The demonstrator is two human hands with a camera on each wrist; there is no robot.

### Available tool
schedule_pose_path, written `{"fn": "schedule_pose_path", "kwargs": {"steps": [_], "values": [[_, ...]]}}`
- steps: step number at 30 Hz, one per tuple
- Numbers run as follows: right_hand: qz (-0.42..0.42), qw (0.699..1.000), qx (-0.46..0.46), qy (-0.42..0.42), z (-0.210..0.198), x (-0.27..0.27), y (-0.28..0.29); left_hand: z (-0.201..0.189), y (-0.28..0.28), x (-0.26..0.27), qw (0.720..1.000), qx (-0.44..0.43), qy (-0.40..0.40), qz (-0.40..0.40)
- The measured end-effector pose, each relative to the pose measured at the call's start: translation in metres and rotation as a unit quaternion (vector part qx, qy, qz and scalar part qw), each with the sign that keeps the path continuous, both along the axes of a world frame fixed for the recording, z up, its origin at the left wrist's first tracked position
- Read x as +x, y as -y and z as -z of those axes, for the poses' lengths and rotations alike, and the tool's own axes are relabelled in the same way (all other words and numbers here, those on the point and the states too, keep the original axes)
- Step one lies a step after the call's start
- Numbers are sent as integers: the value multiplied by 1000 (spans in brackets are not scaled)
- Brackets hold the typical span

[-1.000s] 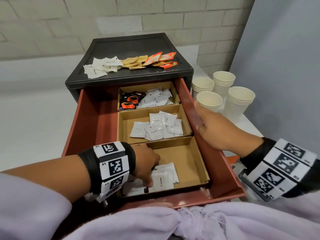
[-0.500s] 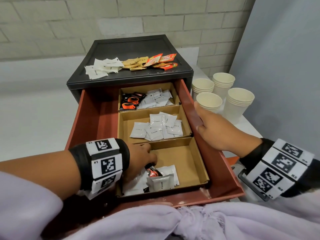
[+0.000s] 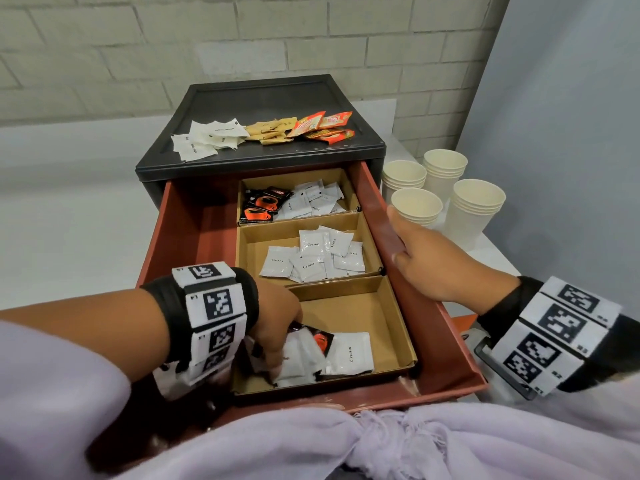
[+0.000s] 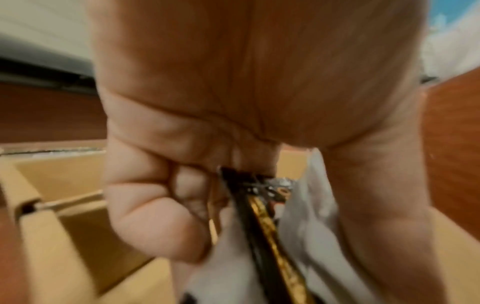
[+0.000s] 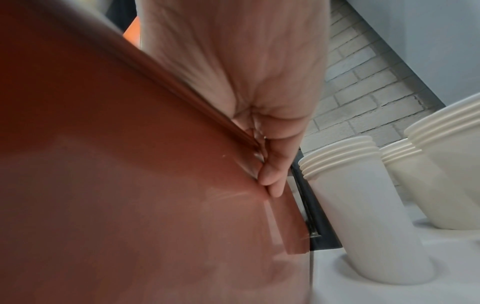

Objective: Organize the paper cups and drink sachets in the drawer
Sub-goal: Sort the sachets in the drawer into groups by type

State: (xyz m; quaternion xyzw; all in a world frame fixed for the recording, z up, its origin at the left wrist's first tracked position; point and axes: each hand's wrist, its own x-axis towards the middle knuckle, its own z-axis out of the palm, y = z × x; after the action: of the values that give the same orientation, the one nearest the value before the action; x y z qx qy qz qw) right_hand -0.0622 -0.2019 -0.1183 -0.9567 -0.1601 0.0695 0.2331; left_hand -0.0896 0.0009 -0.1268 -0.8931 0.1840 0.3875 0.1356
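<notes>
Black-and-orange coffee sachet sits pinched in the left hand.

Counts, head view.
- Paper cup stacks: 4, on the table right of the drawer.
- Drawer: 1, with 3 cardboard compartments.
- Hands: 2.
- On cabinet top: orange-red sachets, 4 visible; tan sachets and white sachets overlap, count unclear.
- Black coffee sachets, far compartment: about 3.
- Cream sachets, middle compartment: roughly 8, overlapping.
</notes>
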Motion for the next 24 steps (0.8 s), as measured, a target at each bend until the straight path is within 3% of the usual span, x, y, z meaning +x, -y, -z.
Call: {"fn": "schedule_pose_path", "kwargs": {"steps": [6,11,16,20,24], "values": [[-3,1000,-1,2,1,0,1,6,12,10,978,-146,-49,-139],[-5,1000,11,-3,0,-1,1,4,31,13,957,-200,-105,-184],[-6,1000,19,-6,2,0,1,-6,33,15,994,-53,-70,-59],[-5,1000,20,-8,3,1,2,3,18,12,994,36,-88,-45],[-5,1000,25,-4,4,1,2,7,17,5,995,77,-58,-19]]}}
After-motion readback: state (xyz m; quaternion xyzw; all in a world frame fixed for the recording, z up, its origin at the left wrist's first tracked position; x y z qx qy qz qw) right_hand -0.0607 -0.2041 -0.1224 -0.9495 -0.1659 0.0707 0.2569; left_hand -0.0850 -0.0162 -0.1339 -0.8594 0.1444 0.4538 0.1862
